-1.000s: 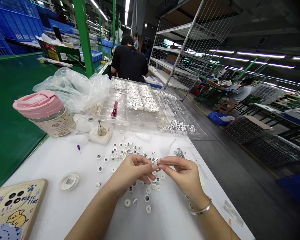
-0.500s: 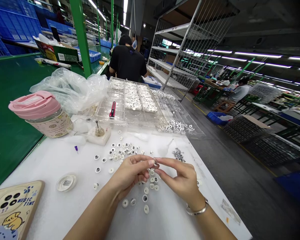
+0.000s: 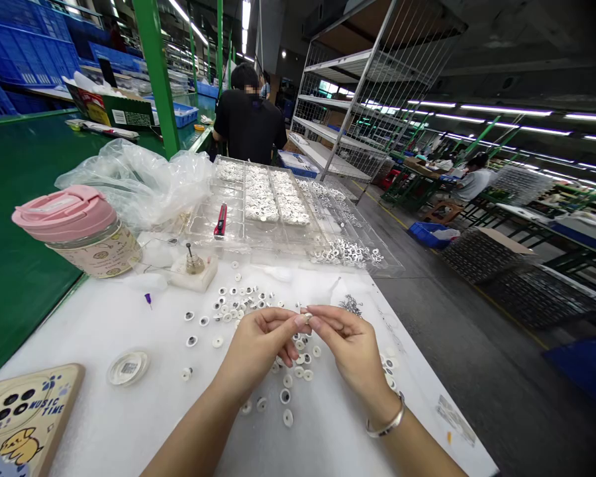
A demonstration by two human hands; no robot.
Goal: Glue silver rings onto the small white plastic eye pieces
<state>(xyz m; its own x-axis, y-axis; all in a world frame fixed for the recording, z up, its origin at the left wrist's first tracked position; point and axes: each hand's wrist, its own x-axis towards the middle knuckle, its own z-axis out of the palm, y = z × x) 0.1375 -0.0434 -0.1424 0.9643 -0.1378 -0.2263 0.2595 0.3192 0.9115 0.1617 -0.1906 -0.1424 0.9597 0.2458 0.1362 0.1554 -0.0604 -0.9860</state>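
In the head view, a phone case (image 3: 22,417) reads "MUSIC TIME". The left hand (image 3: 261,344) and right hand (image 3: 347,341), its wrist wearing one silver bangle (image 3: 386,417), pinch a small white googly eye (image 3: 306,318) between their fingertips, just above loose eyes (image 3: 291,371) on the white table (image 3: 104,331).

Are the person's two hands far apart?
No, the left hand and right hand meet at the fingertips, pinching a tiny pale piece.

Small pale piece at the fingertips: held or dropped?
Held: the piece sits pinched between the left hand and right hand, above the white sheet.
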